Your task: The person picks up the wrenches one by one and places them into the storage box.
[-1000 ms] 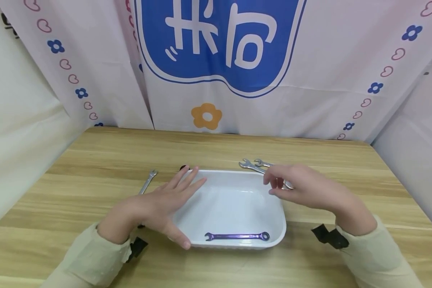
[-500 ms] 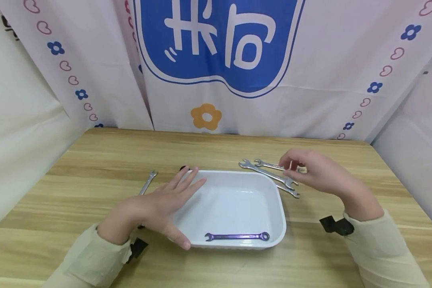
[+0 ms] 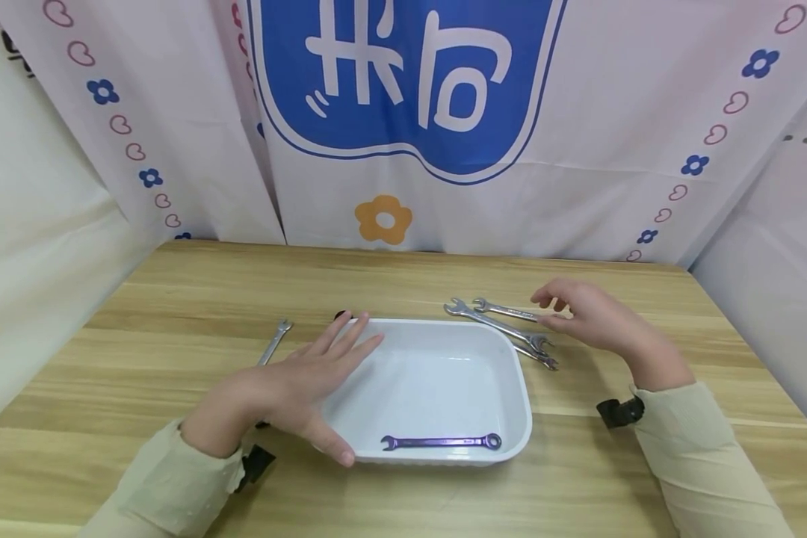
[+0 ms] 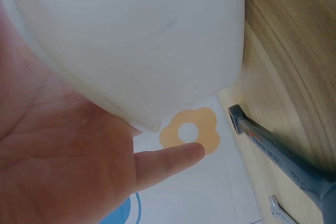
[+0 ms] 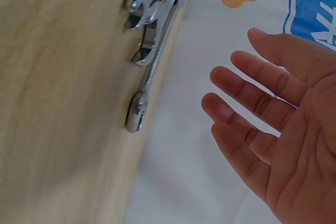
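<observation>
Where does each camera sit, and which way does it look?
Head: on the head, facing forward and down at the white tray; left hand, right hand and sleeves show.
Left wrist: on that wrist, facing the tray's outside and a dark wrench; that hand shows.
Right wrist: on that wrist, facing silver wrenches; that hand shows.
Both wrist views share the orange flower.

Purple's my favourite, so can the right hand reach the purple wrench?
Probably yes: the right hand holds nothing, and the purple wrench lies uncovered in the white tray, with the left hand off to one side.
</observation>
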The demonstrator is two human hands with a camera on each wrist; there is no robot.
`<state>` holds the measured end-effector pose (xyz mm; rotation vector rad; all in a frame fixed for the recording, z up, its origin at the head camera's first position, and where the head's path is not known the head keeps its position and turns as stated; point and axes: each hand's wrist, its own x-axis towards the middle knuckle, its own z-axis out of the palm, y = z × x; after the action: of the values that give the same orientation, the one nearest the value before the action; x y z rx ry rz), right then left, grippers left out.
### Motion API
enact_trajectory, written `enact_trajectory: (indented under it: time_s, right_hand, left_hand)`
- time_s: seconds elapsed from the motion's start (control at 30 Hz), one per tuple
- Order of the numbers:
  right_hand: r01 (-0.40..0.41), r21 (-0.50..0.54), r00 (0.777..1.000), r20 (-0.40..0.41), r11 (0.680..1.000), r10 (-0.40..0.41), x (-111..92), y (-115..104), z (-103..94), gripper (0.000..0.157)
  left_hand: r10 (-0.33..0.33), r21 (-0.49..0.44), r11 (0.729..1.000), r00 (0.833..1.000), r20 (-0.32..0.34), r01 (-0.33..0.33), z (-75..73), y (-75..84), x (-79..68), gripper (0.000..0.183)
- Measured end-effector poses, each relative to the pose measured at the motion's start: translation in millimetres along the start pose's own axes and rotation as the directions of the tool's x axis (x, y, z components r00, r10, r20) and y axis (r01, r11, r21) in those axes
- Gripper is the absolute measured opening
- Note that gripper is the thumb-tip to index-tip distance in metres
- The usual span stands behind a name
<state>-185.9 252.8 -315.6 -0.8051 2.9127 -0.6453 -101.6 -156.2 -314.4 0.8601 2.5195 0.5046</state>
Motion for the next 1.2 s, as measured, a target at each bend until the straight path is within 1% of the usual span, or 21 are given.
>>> enact_trajectory:
  time_s: [0.3, 0.43, 0.57, 0.9, 1.1, 1.2]
  right_hand:
    - [-0.008, -0.016, 0.997, 0.081, 1.000, 0.009, 3, 13, 10.9, 0.037]
    - [-0.011, -0.041, 0.992, 0.125, 0.999, 0.016, 4, 16, 15.9, 0.040]
    - [-0.014, -0.057, 0.988, 0.150, 0.998, 0.023, 3, 17, 17.5, 0.040]
    - [-0.001, -0.074, 0.983, 0.183, 0.997, 0.014, 3, 16, 14.6, 0.040]
    - [-0.026, -0.093, 0.979, 0.198, 0.995, 0.044, 3, 17, 16.6, 0.041]
    - [-0.037, -0.103, 0.977, 0.203, 0.994, 0.058, 4, 19, 17.4, 0.036]
  left_hand:
    - [0.000, -0.011, 1.000, 1.000, 0.006, 0.000, -0.4, 0.3, -0.5, 0.136]
    - [-0.001, -0.007, 1.000, 1.000, 0.006, 0.002, -0.1, 0.3, -0.2, 0.136]
    - [0.004, -0.002, 1.000, 1.000, 0.004, -0.004, -0.4, 0.4, 0.2, 0.136]
    - [0.005, 0.009, 1.000, 1.000, 0.003, -0.005, -0.9, 0.8, 0.7, 0.135]
    - [0.010, 0.012, 1.000, 1.000, -0.002, -0.010, 0.3, -0.1, 0.1, 0.135]
    - [0.011, 0.013, 1.000, 1.000, -0.007, -0.011, 0.8, -0.2, -0.2, 0.135]
